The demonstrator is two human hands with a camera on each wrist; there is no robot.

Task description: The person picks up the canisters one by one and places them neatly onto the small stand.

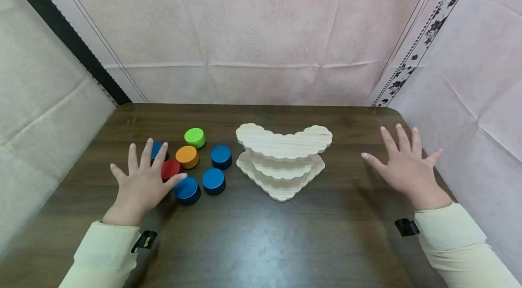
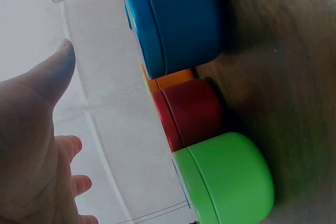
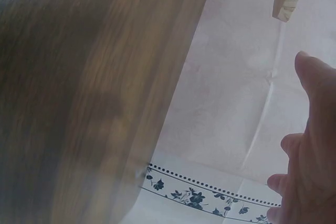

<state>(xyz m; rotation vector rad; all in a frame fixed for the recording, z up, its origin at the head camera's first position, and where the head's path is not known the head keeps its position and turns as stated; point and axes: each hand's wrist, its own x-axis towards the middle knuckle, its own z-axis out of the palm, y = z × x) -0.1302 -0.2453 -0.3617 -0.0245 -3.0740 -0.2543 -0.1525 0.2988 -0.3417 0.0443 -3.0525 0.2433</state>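
Observation:
My left hand (image 1: 140, 184) hovers with fingers spread over the left edge of a group of small round lidded containers, holding nothing. Near its thumb sit a blue container (image 1: 187, 190) and a red container (image 1: 170, 169), the red one partly covered by the hand. An orange container (image 1: 187, 157) and a light green container (image 1: 195, 137) stand just beyond. The left wrist view shows a green container (image 2: 231, 179) beside the red one. My right hand (image 1: 409, 170), also spread and holding nothing, is over the table's right side. Between the hands stands a pale wooden tiered stand (image 1: 284, 143) with scalloped edges.
More blue containers, one in front (image 1: 214, 181) and one behind (image 1: 221, 156), stand between the left hand and the stand. The dark wooden table (image 1: 261, 242) ends at a patterned cloth backdrop (image 1: 261, 43), with cloth at both sides too.

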